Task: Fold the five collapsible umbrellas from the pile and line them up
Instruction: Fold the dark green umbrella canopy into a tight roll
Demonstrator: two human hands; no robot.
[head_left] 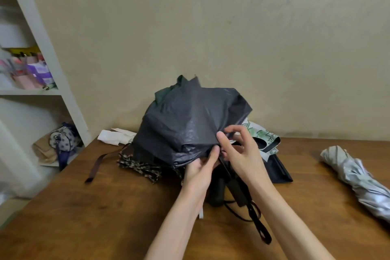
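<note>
Silver umbrella (360, 177) aside; leopard-print umbrella (138, 167) under dark umbrella (190, 120).

The black umbrella's (190, 120) loose canopy hid most of the pile behind it. Of the dark green umbrella (166, 93) only a tip showed, at the canopy's 11 o'clock. The leopard-print umbrella (137, 167) at 8 o'clock and the leaf-print umbrella (261, 135) at 3 o'clock were partly covered. The left hand (200, 167) pinched the hem, its fingers out of sight beneath. Both wrists masked the sides of the handle (217, 190). The picture's right edge cut off the silver umbrella (358, 177) at 4 o'clock. The shelf (63, 91) contents at 9 o'clock were too blurred to name.
</note>
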